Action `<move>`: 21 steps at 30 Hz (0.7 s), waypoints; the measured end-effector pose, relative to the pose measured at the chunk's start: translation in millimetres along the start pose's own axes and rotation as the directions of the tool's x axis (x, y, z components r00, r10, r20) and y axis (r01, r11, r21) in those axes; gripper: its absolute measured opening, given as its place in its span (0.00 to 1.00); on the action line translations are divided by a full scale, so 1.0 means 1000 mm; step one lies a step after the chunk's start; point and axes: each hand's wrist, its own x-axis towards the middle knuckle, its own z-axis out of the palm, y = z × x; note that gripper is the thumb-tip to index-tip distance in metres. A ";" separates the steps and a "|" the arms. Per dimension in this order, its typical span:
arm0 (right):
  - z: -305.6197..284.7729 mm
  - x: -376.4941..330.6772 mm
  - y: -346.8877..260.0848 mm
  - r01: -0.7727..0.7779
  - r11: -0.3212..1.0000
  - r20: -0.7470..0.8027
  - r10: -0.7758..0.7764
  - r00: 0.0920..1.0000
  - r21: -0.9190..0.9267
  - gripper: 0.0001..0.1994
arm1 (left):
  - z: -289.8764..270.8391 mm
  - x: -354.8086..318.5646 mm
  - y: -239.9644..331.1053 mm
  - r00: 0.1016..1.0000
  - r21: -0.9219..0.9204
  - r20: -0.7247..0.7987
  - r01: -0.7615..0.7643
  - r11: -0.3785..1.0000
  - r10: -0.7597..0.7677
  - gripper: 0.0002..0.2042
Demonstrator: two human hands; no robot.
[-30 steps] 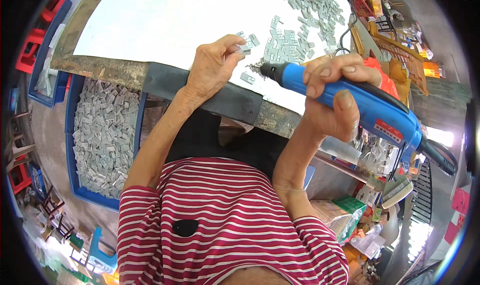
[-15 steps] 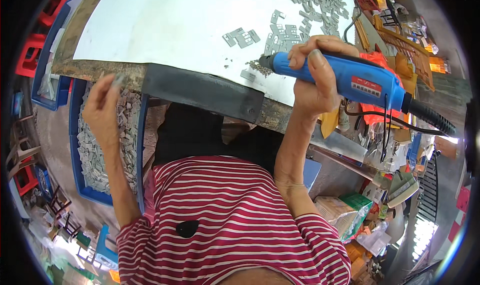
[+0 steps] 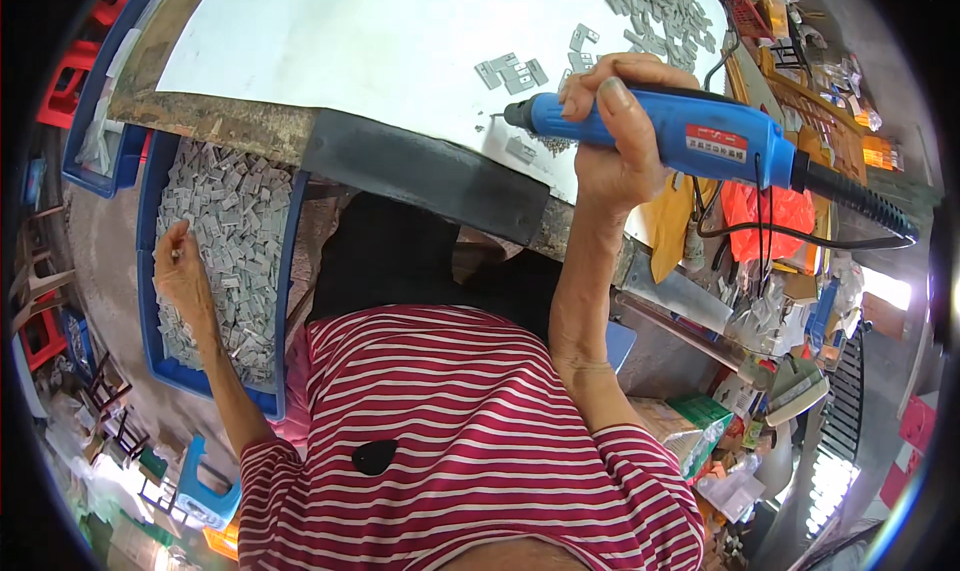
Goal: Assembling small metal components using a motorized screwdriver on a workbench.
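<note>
My right hand (image 3: 622,136) wraps round a blue electric screwdriver (image 3: 705,136), holding it level above the white-covered tabletop. Its thin bit points left, over the sheet's near edge. Just under its nose lies a single grey flat piece (image 3: 521,151), with small dark screws (image 3: 556,145) beside it, partly covered by my hand. Off to the left, my left hand (image 3: 183,276) hangs over a blue bin (image 3: 147,301) heaped with small grey pieces (image 3: 235,241). Its fingers are loosely bent and apart, and no piece shows in them.
More grey pieces (image 3: 512,73) lie on the white sheet (image 3: 330,41), with a large heap (image 3: 655,11) at the far right. A dark metal bar (image 3: 425,179) runs along the table's near edge. The tool's black cable (image 3: 860,201) trails right, past a red bag (image 3: 768,216).
My left hand has moved down and left from the table edge to over the bin; the grey piece at its fingertips no longer shows. The screwdriver has shifted slightly left.
</note>
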 end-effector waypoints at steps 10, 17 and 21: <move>-0.002 -0.001 -0.021 0.043 0.998 0.002 -0.043 0.999 -0.055 0.11 | 0.049 -0.015 0.224 0.886 -0.614 0.280 -0.129 0.779 0.368 0.08; -0.009 0.000 -0.040 0.090 0.994 0.016 -0.092 0.996 0.058 0.13 | 0.104 -0.030 0.280 0.690 -0.725 0.635 0.377 0.577 0.348 0.13; -0.011 0.000 -0.041 0.160 0.977 -0.092 -0.148 0.985 0.142 0.13 | 0.111 -0.031 0.287 0.627 -0.685 0.703 0.469 0.557 0.336 0.11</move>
